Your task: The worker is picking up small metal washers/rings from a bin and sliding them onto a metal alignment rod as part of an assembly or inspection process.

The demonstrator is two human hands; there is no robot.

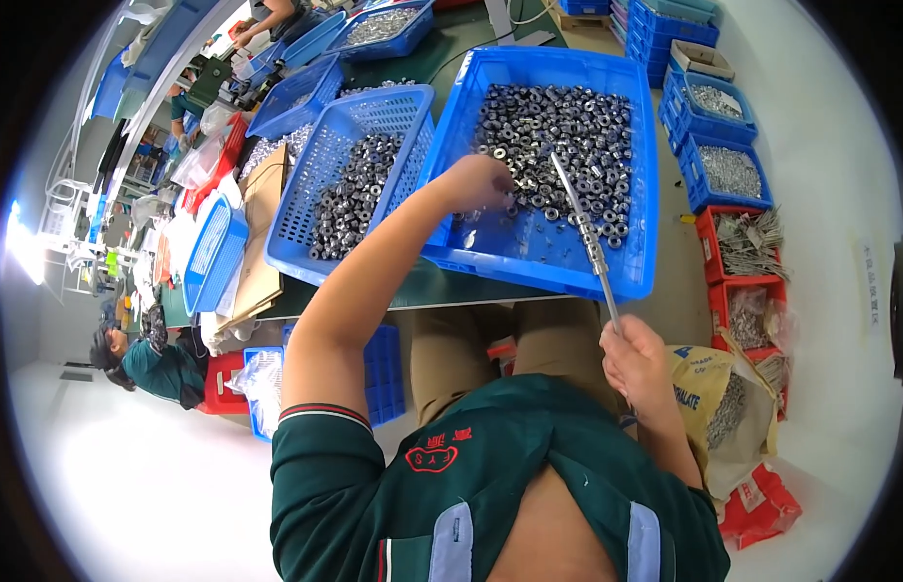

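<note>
A large solid blue bin [539,260] lies before me, with many small dark and silvery metal ring-shaped pieces [578,126] heaped mostly toward its far side. My right hand [636,364] is closed around the lower end of a thin metal rod [571,184], which slants up over the bin. Several silvery metal rings [591,244] are threaded on the rod's middle. Inside the bin's left part, my left hand [478,184] hovers at the near edge of the heap, fingers curled together. What they hold, if anything, is hidden.
Left of the bin stands a perforated blue basket [301,209] of similar pieces. Cardboard [262,238] and a smaller blue basket [217,257] lie farther left. Stacked blue bins [697,160] and red bins [711,247] line the right wall. A seated person [161,369] is at the left.
</note>
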